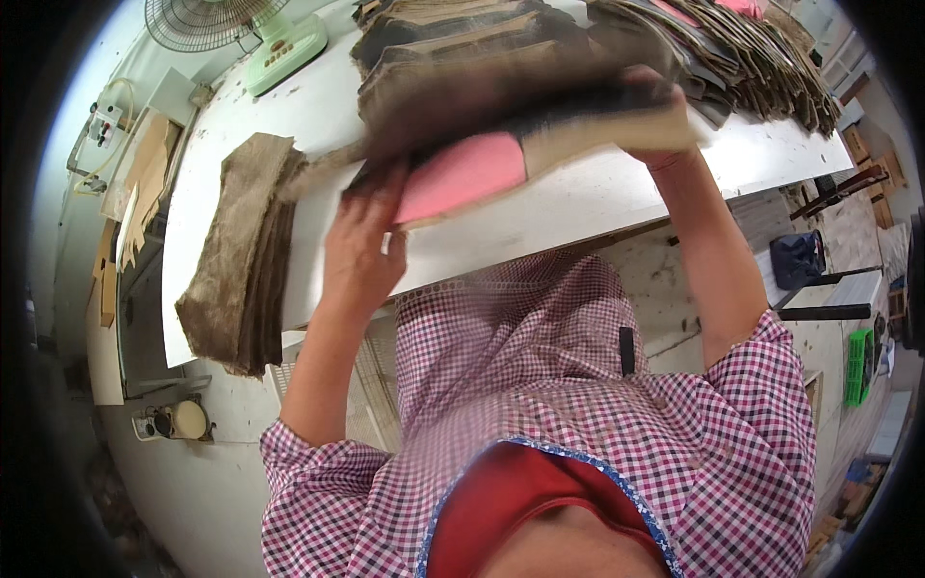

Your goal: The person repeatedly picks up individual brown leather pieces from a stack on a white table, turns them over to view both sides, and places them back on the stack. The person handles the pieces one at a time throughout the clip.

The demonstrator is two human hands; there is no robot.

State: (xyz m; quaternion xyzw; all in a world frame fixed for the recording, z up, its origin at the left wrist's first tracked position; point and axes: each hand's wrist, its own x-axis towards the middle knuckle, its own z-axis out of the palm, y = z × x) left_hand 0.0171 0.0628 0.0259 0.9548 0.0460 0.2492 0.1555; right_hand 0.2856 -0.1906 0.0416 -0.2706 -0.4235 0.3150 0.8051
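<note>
Between my two hands, just above the near side of the white table (568, 197), is a long flat piece of brown and black material with a pink panel (467, 178) and a beige end strip (588, 140). Motion smears its upper part, so its full shape cannot be made out. My left hand (364, 241) grips its left end, the fingers partly covered by the edge. At the other end, my right hand (665, 120) is closed round the piece near the beige strip. To the left of my left hand lies a stack of brown, suede-like cut pieces (236, 255).
Behind the held piece are layered stacks of brown and black pieces (462, 43). Another fanned pile (747, 63) covers the table's back right. A green-based fan (284, 53) stands at the back left. On the right floor are a dark bag (797, 260) and a green crate (858, 366).
</note>
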